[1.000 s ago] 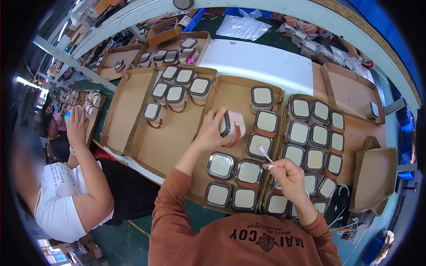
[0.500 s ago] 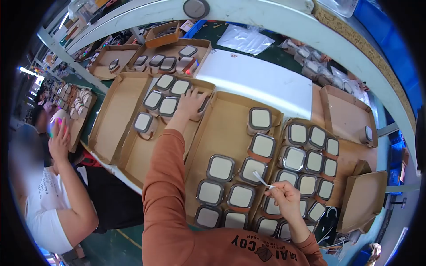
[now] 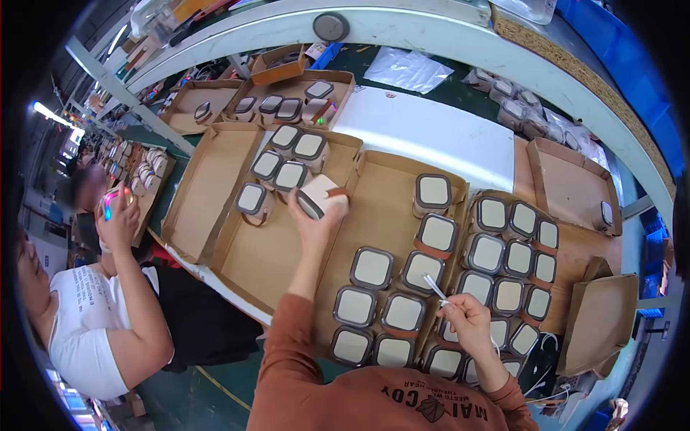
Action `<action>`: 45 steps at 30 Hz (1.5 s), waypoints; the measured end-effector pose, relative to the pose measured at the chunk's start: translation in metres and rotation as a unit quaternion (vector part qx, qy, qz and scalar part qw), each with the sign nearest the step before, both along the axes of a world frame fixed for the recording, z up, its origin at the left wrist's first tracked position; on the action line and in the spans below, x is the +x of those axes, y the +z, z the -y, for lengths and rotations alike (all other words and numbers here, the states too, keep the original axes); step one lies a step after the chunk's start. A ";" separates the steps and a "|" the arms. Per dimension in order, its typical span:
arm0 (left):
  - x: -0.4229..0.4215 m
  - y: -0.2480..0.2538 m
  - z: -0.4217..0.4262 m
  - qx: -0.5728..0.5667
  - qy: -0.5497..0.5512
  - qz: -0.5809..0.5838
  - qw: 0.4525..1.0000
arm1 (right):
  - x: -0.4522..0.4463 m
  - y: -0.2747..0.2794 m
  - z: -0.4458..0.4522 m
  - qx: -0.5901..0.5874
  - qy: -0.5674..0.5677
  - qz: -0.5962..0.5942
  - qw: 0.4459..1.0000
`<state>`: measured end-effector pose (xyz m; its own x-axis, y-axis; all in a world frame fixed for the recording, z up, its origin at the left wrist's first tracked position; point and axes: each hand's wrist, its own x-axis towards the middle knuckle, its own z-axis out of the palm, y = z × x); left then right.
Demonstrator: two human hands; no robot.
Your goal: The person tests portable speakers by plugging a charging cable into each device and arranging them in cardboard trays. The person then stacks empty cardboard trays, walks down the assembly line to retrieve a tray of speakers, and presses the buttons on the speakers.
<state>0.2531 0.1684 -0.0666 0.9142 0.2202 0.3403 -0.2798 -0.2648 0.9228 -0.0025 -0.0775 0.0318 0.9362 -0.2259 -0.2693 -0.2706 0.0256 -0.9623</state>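
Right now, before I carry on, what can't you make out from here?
All in the head view:
- Strapped case in the left hand: pale panel, turned away from the camera.
- White cord in the right hand: pinched part, behind the fingers.
- Nearest row of cases: lower edges, partly behind the brown sweatshirt.
- Bagged items: details, blurred by plastic, too small.

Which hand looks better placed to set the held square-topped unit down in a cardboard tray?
Probably the left hand: it already grips the square-topped unit near the cardboard tray. The right hand is farther off, holding a white cable.
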 end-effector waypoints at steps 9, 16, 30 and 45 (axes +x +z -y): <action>-0.149 0.045 0.049 -0.498 -0.393 -0.254 0.730 | 0.023 0.032 -0.038 -0.174 0.087 0.215 0.957; -0.171 0.054 0.060 -0.507 -0.404 -0.303 0.699 | 0.000 0.048 -0.039 -0.234 0.080 0.234 0.940; -0.176 0.061 0.069 -0.403 -0.477 -0.348 0.700 | 0.006 0.051 -0.029 -0.450 0.083 0.296 0.839; -0.009 0.039 0.049 0.493 -0.317 -0.002 0.810 | 0.003 0.020 -0.009 -0.058 0.021 0.001 0.998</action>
<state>0.2440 0.1196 -0.0277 0.7380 -0.6719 0.0614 -0.6462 -0.6777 0.3509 0.0009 -0.0686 0.0517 0.9460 -0.2167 -0.2410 -0.2666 -0.0973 -0.9589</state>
